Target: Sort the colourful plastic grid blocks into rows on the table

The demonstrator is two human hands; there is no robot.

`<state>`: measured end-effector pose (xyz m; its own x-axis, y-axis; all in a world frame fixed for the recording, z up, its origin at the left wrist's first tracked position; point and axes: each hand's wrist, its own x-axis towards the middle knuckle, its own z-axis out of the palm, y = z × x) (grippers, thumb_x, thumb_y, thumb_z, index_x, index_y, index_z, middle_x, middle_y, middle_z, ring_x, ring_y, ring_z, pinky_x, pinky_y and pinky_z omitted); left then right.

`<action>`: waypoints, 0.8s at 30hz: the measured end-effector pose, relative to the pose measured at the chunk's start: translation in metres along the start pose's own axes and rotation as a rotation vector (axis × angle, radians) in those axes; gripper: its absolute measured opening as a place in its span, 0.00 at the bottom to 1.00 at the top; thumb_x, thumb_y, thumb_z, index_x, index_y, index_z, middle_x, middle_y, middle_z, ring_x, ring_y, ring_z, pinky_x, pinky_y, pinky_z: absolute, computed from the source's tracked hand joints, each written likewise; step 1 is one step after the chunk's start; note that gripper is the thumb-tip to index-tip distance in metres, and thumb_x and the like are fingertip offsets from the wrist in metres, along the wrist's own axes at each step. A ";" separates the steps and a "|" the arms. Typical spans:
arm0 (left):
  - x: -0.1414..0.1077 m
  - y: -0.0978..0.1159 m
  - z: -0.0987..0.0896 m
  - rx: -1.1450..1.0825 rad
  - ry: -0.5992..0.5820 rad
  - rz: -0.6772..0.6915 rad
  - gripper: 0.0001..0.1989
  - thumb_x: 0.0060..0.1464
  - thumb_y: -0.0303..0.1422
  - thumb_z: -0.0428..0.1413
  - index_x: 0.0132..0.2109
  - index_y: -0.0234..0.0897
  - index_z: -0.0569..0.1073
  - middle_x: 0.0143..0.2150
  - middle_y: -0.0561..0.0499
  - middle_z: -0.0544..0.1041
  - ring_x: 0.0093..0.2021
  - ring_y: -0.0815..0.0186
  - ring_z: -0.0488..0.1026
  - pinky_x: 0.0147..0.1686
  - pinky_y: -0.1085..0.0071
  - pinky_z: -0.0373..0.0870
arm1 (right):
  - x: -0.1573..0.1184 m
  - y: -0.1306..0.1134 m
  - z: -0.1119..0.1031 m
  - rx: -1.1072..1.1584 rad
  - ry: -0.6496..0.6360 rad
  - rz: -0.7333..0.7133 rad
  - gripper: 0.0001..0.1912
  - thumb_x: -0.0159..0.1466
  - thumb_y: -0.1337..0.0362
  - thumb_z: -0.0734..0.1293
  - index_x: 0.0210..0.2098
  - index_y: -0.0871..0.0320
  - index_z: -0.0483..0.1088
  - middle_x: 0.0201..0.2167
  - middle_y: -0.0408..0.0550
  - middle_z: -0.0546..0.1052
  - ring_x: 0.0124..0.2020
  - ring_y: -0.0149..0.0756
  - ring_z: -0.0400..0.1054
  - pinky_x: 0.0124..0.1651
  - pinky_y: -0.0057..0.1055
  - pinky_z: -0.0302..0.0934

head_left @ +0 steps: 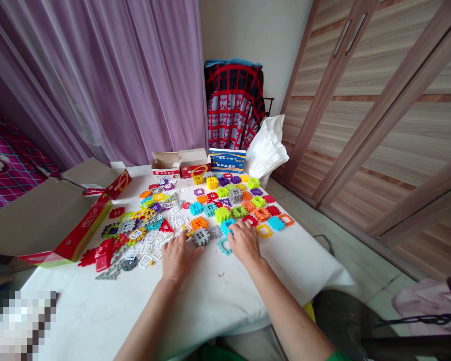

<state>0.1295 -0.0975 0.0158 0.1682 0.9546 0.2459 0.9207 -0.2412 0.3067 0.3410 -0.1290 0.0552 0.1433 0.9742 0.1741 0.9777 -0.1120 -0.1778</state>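
Observation:
My left hand (178, 256) rests on the white cloth with its fingers apart, its thumb close to a grey cube of interlocking waffle blocks (201, 237). An orange waffle block (199, 223) sits just behind that cube. My right hand (245, 241) has its fingers curled over a light-blue waffle block (226, 225); the fingers hide part of it. A turquoise open-frame waffle piece (224, 246) lies beside the right fingertips. Left of my left hand spread many small white window pieces (146, 261).
Coloured waffle blocks (259, 214) cover the table's right side. A red piece (104, 254) and loose parts lie left. Open cardboard boxes (196, 163), a blue box (227, 161) and a white bag (267, 145) stand behind. A large open box (83, 225) sits at the left edge.

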 end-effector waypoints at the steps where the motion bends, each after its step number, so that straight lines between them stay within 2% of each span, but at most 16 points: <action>1: 0.001 0.002 0.001 -0.003 -0.021 -0.008 0.29 0.53 0.47 0.58 0.58 0.39 0.66 0.50 0.42 0.80 0.53 0.49 0.73 0.51 0.55 0.62 | 0.001 -0.001 0.001 0.008 -0.013 -0.032 0.12 0.67 0.64 0.59 0.44 0.54 0.74 0.46 0.50 0.77 0.50 0.43 0.64 0.50 0.37 0.54; 6: 0.002 0.002 0.005 -0.030 -0.044 -0.013 0.27 0.52 0.44 0.58 0.58 0.41 0.67 0.52 0.42 0.79 0.53 0.50 0.72 0.51 0.55 0.61 | 0.017 -0.017 0.001 0.011 -0.072 -0.301 0.11 0.65 0.66 0.62 0.45 0.53 0.73 0.47 0.49 0.78 0.55 0.43 0.62 0.53 0.37 0.52; 9: 0.001 0.004 0.007 -0.046 -0.045 -0.037 0.29 0.52 0.42 0.58 0.60 0.41 0.65 0.53 0.41 0.78 0.55 0.50 0.70 0.54 0.54 0.58 | 0.032 -0.024 0.000 -0.038 -0.142 -0.396 0.12 0.61 0.67 0.65 0.45 0.55 0.73 0.45 0.51 0.78 0.57 0.46 0.60 0.55 0.39 0.51; 16: 0.006 0.008 0.008 -0.093 -0.073 -0.060 0.33 0.50 0.39 0.59 0.62 0.41 0.63 0.53 0.41 0.78 0.57 0.51 0.70 0.59 0.52 0.52 | 0.055 -0.027 0.000 -0.135 -0.243 -0.490 0.17 0.57 0.69 0.70 0.46 0.55 0.73 0.43 0.51 0.79 0.54 0.46 0.63 0.56 0.39 0.52; 24: 0.013 0.005 0.005 -0.130 -0.069 -0.017 0.34 0.49 0.38 0.60 0.63 0.40 0.62 0.51 0.41 0.79 0.56 0.51 0.71 0.59 0.51 0.50 | 0.063 -0.029 -0.006 -0.157 -0.312 -0.482 0.23 0.55 0.68 0.72 0.50 0.53 0.70 0.46 0.50 0.77 0.56 0.45 0.62 0.57 0.38 0.50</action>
<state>0.1375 -0.0857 0.0159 0.1806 0.9675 0.1772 0.8711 -0.2410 0.4279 0.3226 -0.0651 0.0772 -0.3510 0.9313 -0.0972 0.9357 0.3527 0.0005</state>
